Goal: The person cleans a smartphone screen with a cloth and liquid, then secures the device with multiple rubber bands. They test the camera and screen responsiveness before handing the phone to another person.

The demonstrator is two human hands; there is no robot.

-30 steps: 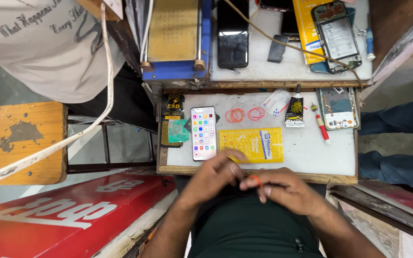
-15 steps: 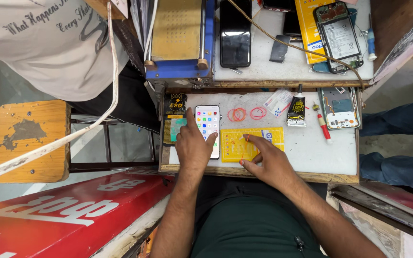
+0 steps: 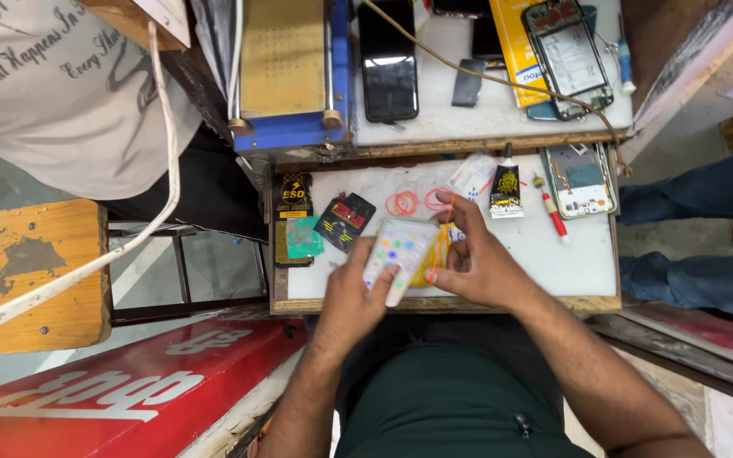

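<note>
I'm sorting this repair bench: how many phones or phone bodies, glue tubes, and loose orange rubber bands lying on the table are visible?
Phones or phone bodies: 4 (lit phone in the left hand, dark phone, opened phone, opened phone)
Glue tubes: 1 (black glue tube)
Loose orange rubber bands on the table: 2 (rubber bands)
Total: 7

Both our hands up over the white tray [image 3: 553, 254].
Left hand [image 3: 358, 293] curled near its front edge, thumb out; right hand [image 3: 477, 263] beside it, fingers spread, forearms angled inward.

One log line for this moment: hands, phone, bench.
left hand: holds phone | right hand: on phone edge, orange band at fingers | bench: bands, glue tube
</note>
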